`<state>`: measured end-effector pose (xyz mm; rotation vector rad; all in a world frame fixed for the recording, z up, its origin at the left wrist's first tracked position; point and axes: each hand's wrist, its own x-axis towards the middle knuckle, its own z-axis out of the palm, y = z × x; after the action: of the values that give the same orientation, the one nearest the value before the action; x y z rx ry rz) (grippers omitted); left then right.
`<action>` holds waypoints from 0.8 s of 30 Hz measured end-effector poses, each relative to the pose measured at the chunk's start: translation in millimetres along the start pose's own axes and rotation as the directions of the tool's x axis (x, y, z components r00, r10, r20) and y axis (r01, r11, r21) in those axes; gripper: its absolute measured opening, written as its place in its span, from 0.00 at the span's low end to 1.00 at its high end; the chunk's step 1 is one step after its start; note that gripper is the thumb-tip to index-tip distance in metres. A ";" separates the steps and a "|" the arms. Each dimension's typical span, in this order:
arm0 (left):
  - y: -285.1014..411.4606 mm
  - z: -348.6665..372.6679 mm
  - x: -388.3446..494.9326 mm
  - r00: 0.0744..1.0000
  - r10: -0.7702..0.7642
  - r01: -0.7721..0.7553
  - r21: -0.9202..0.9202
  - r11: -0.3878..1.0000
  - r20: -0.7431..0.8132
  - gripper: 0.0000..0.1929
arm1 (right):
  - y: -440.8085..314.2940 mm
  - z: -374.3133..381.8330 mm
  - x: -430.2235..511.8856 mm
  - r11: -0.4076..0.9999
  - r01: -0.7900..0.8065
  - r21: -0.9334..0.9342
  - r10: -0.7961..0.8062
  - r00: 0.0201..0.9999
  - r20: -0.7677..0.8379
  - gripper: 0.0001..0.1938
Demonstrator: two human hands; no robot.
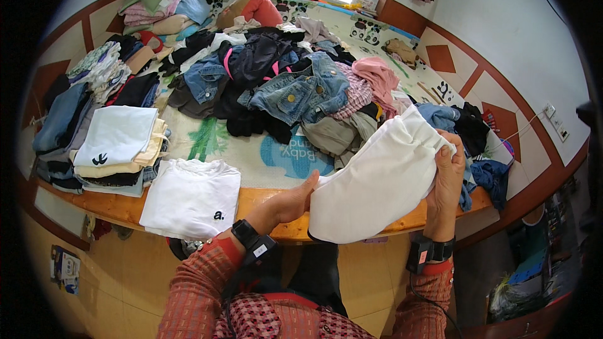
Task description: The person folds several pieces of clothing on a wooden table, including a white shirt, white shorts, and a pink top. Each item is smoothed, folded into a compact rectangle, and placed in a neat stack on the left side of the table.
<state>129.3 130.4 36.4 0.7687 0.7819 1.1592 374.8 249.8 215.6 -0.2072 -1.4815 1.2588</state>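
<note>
A white garment [377, 183] with a gathered band at its upper right end hangs between my two hands over the front edge of the bed. My right hand [446, 174] pinches the gathered end between thumb and fingers. At the opposite side my left hand [292, 200] grips the garment's edge, its fingers partly hidden behind the cloth. To the left of my left hand lies a folded white T-shirt [191, 197] with a small dark print. Beyond that rises a stack of folded clothes, topped by a white piece [118, 134].
A large loose heap with a denim jacket [306, 89] and a pink garment [377, 80] covers the mat's middle. Folded jeans [63, 117] are stacked at far left. Blue denim pieces [490, 176] lie at right, near the wooden edge. Bedding [165, 2] is piled at the back left.
</note>
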 end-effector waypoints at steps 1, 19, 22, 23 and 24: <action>-1.3 0.7 0.9 0.998 0.040 -0.035 -0.112 0.993 0.039 0.35 | -0.7 -1.9 -1.6 1.000 -0.006 -0.014 0.006 1.000 -0.004 0.13; 85.1 -28.2 -22.6 0.793 0.569 -0.524 0.233 0.819 -0.219 0.18 | 7.6 -47.2 -18.6 0.780 -0.344 -0.523 0.436 0.898 0.062 0.21; 79.9 -26.3 -24.9 0.738 0.643 -0.527 0.420 0.739 -0.206 0.21 | 10.6 -44.9 -19.8 0.815 -0.341 -0.469 0.452 0.880 0.145 0.18; 77.6 -26.9 -24.1 0.732 0.659 -0.524 0.476 0.707 -0.172 0.21 | 11.9 -42.9 -18.4 0.775 -0.337 -0.534 0.464 0.878 0.119 0.18; 76.7 -28.5 -22.8 0.726 0.681 -0.545 0.525 0.654 -0.095 0.21 | 13.5 -40.6 -16.2 0.758 -0.314 -0.571 0.464 0.876 0.134 0.18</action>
<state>63.0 128.6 89.6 1.3714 1.1081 1.7662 406.4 267.1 187.5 -0.7875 -2.0944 1.1961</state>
